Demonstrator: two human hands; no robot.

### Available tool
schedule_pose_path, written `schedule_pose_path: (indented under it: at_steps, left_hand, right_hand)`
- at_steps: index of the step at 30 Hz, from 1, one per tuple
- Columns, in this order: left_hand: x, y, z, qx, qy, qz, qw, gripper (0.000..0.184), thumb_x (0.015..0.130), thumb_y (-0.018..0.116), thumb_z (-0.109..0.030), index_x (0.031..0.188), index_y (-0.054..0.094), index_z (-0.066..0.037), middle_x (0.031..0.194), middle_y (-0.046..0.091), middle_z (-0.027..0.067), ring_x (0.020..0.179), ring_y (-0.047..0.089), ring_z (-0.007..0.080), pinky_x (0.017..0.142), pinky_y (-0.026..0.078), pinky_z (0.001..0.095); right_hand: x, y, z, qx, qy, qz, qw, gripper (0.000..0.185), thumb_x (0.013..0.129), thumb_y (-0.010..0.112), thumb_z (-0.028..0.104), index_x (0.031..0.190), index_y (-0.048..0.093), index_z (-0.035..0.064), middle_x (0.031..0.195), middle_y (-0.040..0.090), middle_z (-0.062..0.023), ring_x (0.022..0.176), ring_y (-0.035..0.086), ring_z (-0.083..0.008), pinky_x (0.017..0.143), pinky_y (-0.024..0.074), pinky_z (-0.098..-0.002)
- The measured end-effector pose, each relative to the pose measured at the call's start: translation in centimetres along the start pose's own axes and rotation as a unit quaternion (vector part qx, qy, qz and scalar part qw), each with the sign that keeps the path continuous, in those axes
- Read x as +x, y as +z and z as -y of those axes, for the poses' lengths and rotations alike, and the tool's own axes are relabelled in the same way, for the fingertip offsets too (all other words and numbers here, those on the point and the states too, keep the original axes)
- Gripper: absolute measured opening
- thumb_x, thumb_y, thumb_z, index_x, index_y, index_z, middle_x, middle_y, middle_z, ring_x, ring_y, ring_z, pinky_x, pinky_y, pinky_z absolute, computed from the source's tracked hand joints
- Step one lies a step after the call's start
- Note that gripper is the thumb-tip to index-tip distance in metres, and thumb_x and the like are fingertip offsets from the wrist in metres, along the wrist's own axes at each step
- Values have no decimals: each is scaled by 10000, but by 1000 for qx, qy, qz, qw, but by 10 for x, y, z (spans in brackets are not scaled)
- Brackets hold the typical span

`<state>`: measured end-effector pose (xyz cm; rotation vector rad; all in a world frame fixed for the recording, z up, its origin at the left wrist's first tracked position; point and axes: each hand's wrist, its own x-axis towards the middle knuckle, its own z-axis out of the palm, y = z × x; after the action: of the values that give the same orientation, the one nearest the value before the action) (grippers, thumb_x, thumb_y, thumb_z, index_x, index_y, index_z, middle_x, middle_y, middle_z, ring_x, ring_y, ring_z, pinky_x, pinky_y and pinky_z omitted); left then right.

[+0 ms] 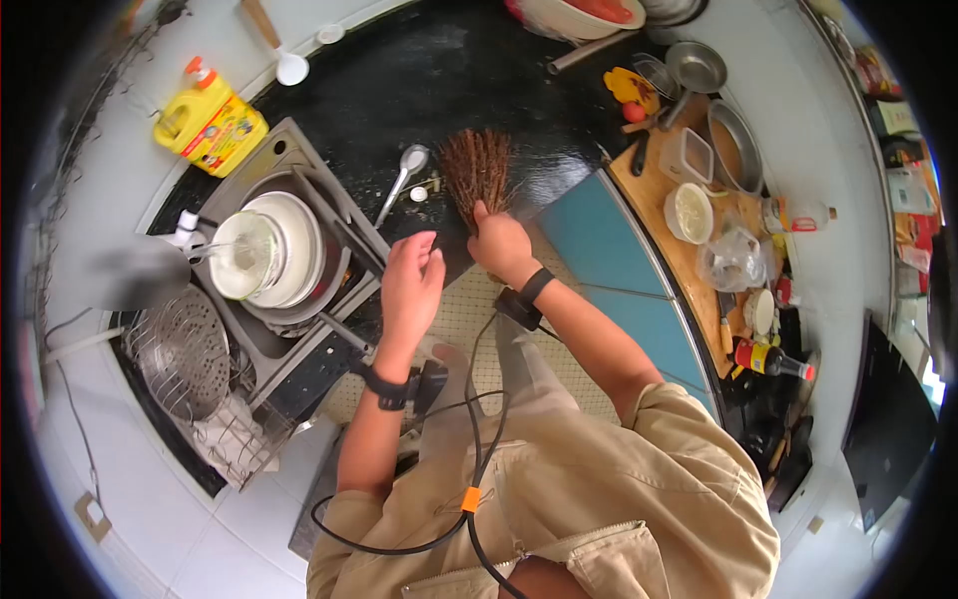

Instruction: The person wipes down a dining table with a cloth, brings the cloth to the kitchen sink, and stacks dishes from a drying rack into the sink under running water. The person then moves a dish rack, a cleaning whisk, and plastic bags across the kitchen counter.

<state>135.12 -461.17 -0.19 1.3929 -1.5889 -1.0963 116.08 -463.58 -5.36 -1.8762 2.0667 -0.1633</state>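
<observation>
A brown bristle brush [477, 172] lies against the black countertop [399, 60], bristles pointing away from me. My right hand [502, 245] is closed round its near end. To the left, my left hand [411, 285] is raised near the counter edge, fingers partly bent and apart, holding nothing that I can see. Beyond it are a white spoon [403, 182] and a small white cap [418, 195] on the counter.
At left, the sink [281, 150] holds stacked white bowls [289, 235] under running water. A yellow bottle [213, 125] stands behind it. At right, a wooden board [649, 185] carries containers, a knife and a plastic bag [733, 258]. A cable hangs before my shirt.
</observation>
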Motion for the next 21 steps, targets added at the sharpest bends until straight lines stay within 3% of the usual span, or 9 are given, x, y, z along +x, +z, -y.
schedule_pose_path:
  at_steps: [1,3,5,9,11,13,16,18,21]
  left_hand:
    - [5,1,4,51,19,-11,998,286,918,609,-114,1180,591,-2,1113,594,187,996,631,318,867,514,387]
    - [15,2,19,152,42,-46,986,300,923,612,-103,1209,595,-15,1125,599,168,981,644,267,869,526,342]
    - [24,2,19,173,31,-69,982,314,912,608,-103,1207,587,4,1131,598,183,979,637,309,856,528,376]
    - [55,13,19,274,44,-96,956,373,886,618,-114,1210,557,62,1120,588,226,1043,589,381,909,488,446]
    - [77,24,25,336,3,-82,938,441,846,643,-84,1231,528,97,1125,581,226,1026,584,410,896,493,444]
    - [99,41,52,367,8,-137,920,491,846,702,-203,1256,551,20,1097,589,216,1030,586,390,869,477,490]
    - [112,58,39,490,-127,-134,852,552,789,783,-281,1239,571,-42,1090,594,159,1085,574,323,831,448,511]
    - [118,62,43,486,-146,-118,854,503,788,786,-272,1190,580,-53,1095,589,152,1090,570,328,839,449,513]
    - [121,69,59,459,-170,-131,862,376,782,790,-246,1051,595,-68,1095,584,144,1079,571,350,845,464,520]
  right_hand:
    - [2,-7,9,12,-31,11,999,468,793,619,170,1219,558,-14,947,680,-249,901,672,-383,792,546,-483]
    - [8,-29,11,20,-61,10,998,522,795,639,205,1292,542,80,933,666,-244,867,667,-398,764,548,-492]
    - [21,-43,-32,18,-71,-67,995,589,824,660,272,1370,470,160,912,645,-241,818,668,-409,696,556,-493]
    - [61,-91,-119,-73,17,-94,993,513,821,645,248,1299,535,99,839,679,-231,819,679,-386,709,552,-487]
    - [88,-74,-154,-90,18,-26,995,458,813,628,220,1237,558,63,814,680,-234,827,682,-386,724,553,-485]
    - [95,-43,-126,-68,32,-11,997,449,806,615,199,1220,547,38,877,681,-232,839,684,-386,740,559,-481]
    - [74,-27,-52,-53,-42,18,998,507,804,608,178,1280,505,36,999,654,-253,895,682,-382,752,571,-460]
    - [71,-25,-33,-12,-104,60,993,601,798,615,218,1377,516,93,992,651,-253,911,655,-405,796,545,-469]
    - [76,-72,-52,26,-204,38,978,556,786,633,206,1320,501,129,935,653,-240,854,665,-406,749,561,-464]
